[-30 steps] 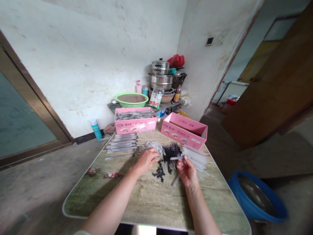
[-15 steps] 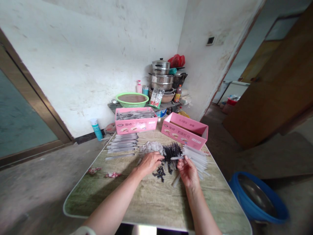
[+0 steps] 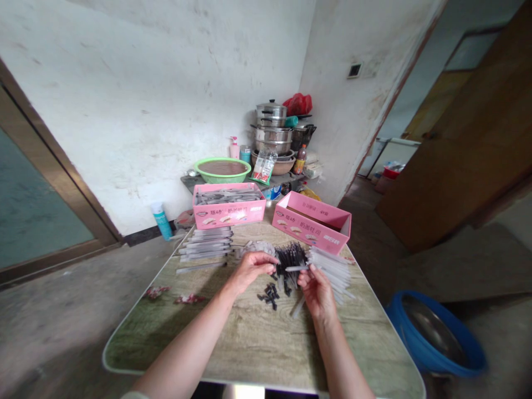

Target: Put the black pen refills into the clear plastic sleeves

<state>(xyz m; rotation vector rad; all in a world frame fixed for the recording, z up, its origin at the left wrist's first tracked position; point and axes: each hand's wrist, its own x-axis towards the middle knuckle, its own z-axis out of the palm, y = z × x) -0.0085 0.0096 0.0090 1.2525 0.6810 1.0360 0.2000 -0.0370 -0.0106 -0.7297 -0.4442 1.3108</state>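
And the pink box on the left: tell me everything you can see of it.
The pink box looks like printed cardboard: long, open-topped, with dark and white lettering and small pictures on its front. It stands upright at the far left of the table, its long front facing the person. Slim grey sticks lie heaped inside, mostly lengthwise, hiding its floor. Neither the left hand nor the right hand touches it.

I'm getting soft, flat light, brightest on the pale wall (image 3: 166, 83); the wooden door (image 3: 453, 133) side reads dim. Diffuse shadow on the surface (image 3: 274, 343), left of the left forearm (image 3: 187, 338). Blown-out patch (image 3: 248, 391) at bottom edge. Wide-angle stretch smears my corners, blue tub (image 3: 471, 349) included. Black pieces (image 3: 272, 303) barely resolve.
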